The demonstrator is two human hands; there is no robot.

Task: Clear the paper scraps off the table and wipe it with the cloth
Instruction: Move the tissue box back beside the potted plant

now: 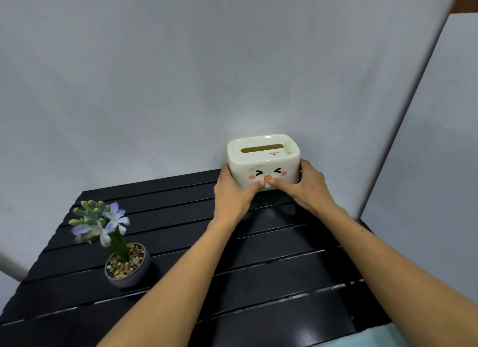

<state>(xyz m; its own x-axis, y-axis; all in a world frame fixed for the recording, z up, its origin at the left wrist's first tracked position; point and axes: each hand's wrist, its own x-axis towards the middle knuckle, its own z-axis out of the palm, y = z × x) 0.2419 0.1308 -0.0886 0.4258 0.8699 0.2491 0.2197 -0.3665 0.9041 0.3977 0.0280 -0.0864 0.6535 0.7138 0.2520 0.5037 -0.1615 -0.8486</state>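
A white tissue box (263,160) with a cartoon face and a slot in its lid stands at the far right corner of the black slatted table (258,282). My left hand (232,194) grips its left side and my right hand (307,189) grips its right side, both thumbs meeting on the front under the orange nose. A strip of light teal cloth (372,337) shows at the bottom right edge of the view. No paper scraps are visible on the table.
A small grey pot (128,271) with pebbles and a blue-flowered plant (103,222) stands at the table's left side. Grey backdrop walls close in behind the table and along its right.
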